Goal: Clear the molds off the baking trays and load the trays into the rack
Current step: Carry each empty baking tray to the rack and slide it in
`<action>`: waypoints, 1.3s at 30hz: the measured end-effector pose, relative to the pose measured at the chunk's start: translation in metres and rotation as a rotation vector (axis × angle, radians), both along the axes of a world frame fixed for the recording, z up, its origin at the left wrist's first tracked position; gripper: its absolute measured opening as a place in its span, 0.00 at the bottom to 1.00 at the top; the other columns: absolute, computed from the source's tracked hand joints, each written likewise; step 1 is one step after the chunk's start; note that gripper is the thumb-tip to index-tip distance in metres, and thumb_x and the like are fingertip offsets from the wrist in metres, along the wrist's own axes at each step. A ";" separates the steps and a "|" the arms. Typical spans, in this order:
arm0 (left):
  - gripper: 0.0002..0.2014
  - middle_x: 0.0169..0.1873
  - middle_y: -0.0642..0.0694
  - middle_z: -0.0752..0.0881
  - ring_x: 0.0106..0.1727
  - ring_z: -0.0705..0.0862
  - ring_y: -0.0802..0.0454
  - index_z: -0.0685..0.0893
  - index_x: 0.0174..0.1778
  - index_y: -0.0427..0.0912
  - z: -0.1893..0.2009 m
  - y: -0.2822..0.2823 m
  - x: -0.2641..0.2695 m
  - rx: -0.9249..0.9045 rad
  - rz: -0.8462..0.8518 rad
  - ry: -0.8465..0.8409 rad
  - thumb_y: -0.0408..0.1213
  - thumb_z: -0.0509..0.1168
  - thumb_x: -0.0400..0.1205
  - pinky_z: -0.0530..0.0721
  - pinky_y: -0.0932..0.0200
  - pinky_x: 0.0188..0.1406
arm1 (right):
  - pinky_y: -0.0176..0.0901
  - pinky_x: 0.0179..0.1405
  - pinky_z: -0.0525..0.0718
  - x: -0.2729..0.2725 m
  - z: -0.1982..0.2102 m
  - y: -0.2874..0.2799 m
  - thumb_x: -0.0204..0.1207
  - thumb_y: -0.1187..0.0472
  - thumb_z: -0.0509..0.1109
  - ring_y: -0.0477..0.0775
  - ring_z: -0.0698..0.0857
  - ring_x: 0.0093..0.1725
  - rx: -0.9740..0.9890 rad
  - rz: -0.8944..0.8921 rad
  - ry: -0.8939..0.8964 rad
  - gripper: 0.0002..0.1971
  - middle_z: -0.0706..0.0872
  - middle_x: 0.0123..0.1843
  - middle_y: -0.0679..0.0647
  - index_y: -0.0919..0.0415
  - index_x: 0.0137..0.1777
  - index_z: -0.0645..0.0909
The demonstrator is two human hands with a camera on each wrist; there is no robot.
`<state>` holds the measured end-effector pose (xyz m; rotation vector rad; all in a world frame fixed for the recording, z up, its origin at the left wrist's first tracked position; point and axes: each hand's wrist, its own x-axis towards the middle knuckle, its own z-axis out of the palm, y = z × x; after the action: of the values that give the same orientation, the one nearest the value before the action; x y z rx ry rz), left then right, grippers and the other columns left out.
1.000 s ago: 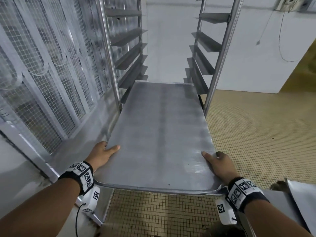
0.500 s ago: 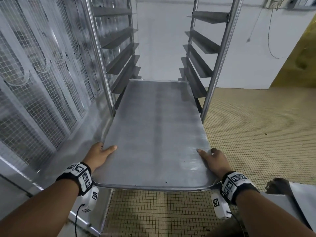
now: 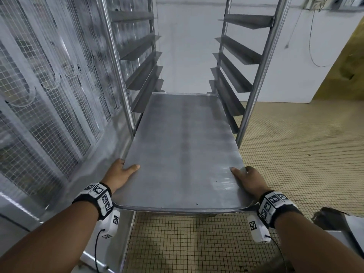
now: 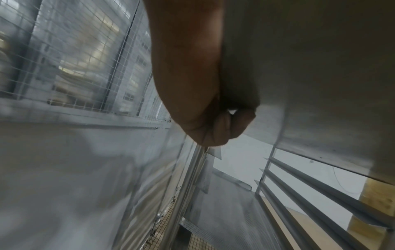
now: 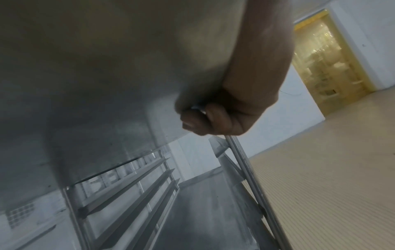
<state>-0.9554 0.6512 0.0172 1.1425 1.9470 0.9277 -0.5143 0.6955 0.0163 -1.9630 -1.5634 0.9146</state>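
A bare, dull-grey baking tray (image 3: pixel 183 154) is held level, its far end lying between the rack (image 3: pixel 262 62) uprights at 12 o'clock. The left hand (image 3: pixel 120 174) grasps its 8 o'clock edge, the right hand (image 3: pixel 250 180) its 4 o'clock edge, thumbs on top. Patterned square markers are carried on both wristbands; no writing is legible. A wire-mesh wall (image 3: pixel 49 95) stands at 9 o'clock.

Your baking tray (image 3: pixel 183 154) fills the gap between the rack (image 3: pixel 118 79) uprights, so no hand passes beside it there. Angled runners (image 3: pixel 234 81) line both sides above, with open room between them. A wire-mesh panel (image 3: pixel 49 91) crowds your left; tiled floor (image 3: pixel 299 146) lies open on your right.
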 end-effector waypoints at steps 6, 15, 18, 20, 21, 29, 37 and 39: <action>0.49 0.79 0.44 0.75 0.74 0.79 0.45 0.66 0.84 0.48 -0.004 -0.013 -0.014 -0.035 -0.145 -0.013 0.55 0.82 0.70 0.78 0.44 0.74 | 0.58 0.61 0.82 -0.002 0.011 -0.016 0.76 0.31 0.68 0.63 0.84 0.58 -0.049 0.135 -0.199 0.43 0.81 0.72 0.64 0.57 0.82 0.61; 0.77 0.84 0.50 0.24 0.88 0.41 0.33 0.44 0.88 0.67 0.025 -0.032 0.020 -0.372 -0.539 0.524 0.83 0.74 0.44 0.55 0.34 0.86 | 0.82 0.79 0.49 -0.033 0.027 -0.051 0.46 0.08 0.64 0.76 0.34 0.86 -0.210 0.411 -0.415 0.68 0.27 0.88 0.60 0.34 0.86 0.43; 0.79 0.81 0.53 0.19 0.86 0.33 0.29 0.38 0.86 0.71 0.028 -0.041 0.019 -0.418 -0.654 0.561 0.80 0.77 0.42 0.55 0.25 0.83 | 0.87 0.78 0.44 -0.025 0.014 -0.048 0.41 0.10 0.70 0.75 0.26 0.83 -0.203 0.536 -0.463 0.73 0.25 0.87 0.62 0.33 0.85 0.39; 0.80 0.81 0.55 0.18 0.86 0.31 0.30 0.37 0.85 0.72 0.030 -0.045 0.017 -0.427 -0.702 0.571 0.77 0.80 0.42 0.55 0.24 0.83 | 0.89 0.76 0.41 -0.020 0.011 -0.049 0.37 0.13 0.75 0.75 0.22 0.80 -0.230 0.588 -0.482 0.78 0.21 0.84 0.57 0.32 0.85 0.33; 0.80 0.81 0.57 0.18 0.86 0.31 0.31 0.36 0.85 0.73 0.031 -0.047 0.018 -0.428 -0.718 0.571 0.76 0.81 0.42 0.54 0.25 0.83 | 0.89 0.75 0.40 -0.018 0.012 -0.050 0.35 0.15 0.77 0.75 0.21 0.79 -0.251 0.601 -0.482 0.80 0.19 0.83 0.53 0.30 0.84 0.31; 0.69 0.86 0.61 0.31 0.87 0.33 0.37 0.47 0.86 0.73 0.016 -0.052 0.008 -0.294 -0.712 0.601 0.77 0.78 0.51 0.53 0.30 0.85 | 0.88 0.73 0.47 -0.018 0.017 -0.062 0.48 0.23 0.80 0.78 0.26 0.82 -0.171 0.603 -0.453 0.70 0.32 0.89 0.50 0.32 0.87 0.42; 0.49 0.88 0.55 0.57 0.89 0.51 0.49 0.67 0.84 0.63 0.010 -0.032 0.019 -0.002 -0.729 0.796 0.83 0.59 0.68 0.53 0.36 0.86 | 0.72 0.84 0.41 -0.036 0.020 -0.047 0.68 0.25 0.70 0.52 0.54 0.89 0.133 0.600 -0.572 0.46 0.60 0.89 0.45 0.39 0.85 0.64; 0.55 0.86 0.54 0.66 0.87 0.60 0.51 0.71 0.83 0.60 0.011 -0.027 0.033 0.057 -0.731 0.778 0.89 0.46 0.63 0.59 0.43 0.86 | 0.65 0.87 0.50 -0.048 0.017 -0.048 0.72 0.29 0.69 0.51 0.57 0.88 0.179 0.599 -0.557 0.41 0.62 0.88 0.46 0.42 0.84 0.66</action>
<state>-0.9226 0.6237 0.0278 2.2692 1.7701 0.1309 -0.5627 0.6475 0.0333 -1.7241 -2.5363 0.4000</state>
